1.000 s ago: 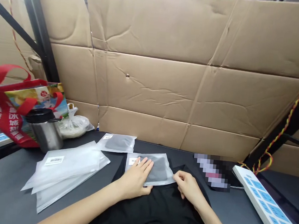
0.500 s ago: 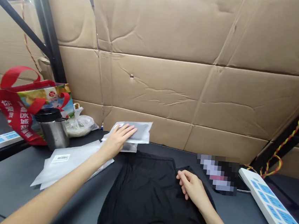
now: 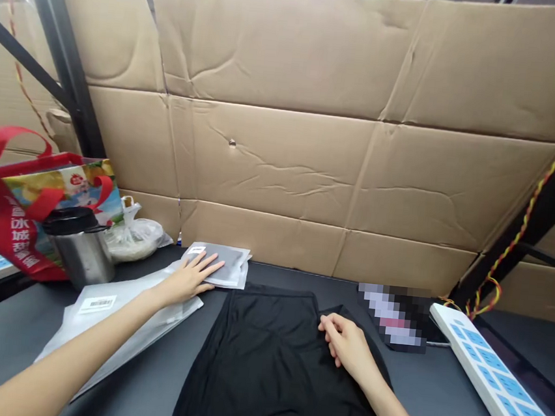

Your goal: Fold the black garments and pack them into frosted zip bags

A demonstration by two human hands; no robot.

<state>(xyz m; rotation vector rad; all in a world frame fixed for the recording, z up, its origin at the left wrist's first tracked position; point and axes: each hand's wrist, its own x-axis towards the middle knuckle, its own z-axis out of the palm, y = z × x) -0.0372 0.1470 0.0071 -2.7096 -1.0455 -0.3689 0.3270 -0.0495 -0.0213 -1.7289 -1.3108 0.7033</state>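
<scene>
- Left hand lies flat, palm down, fingers spread and released, on a small frosted packet with something grey inside. Packet sits at centre left of the frame, on top of another like it, close to the cardboard wall. The flat press looks meant to seat it square on the stack; nothing is pinched.
- Right hand rests at centre right on the upper right corner of a black garment. Fingers loosely curled, knuckles up; whether they pinch the cloth I cannot tell. The hand seems to pin the fabric so it stays spread.
- Black garment lies flat across the lower centre, between both forearms, its top hem just short of the packets.
- Left of it, a loose pile of empty frosted bags, one with a barcode label, under the left forearm, within easy reach.
- Far left: red shopping bag, steel flask with black lid, knotted clear plastic bag behind it.
- Right edge: white power strip with blue sockets, lying diagonally.
- Worktop is dark grey, matte. Flattened cardboard sheets line the back; black rack posts stand in the upper left and at right, the right one wound with red-yellow cord.
</scene>
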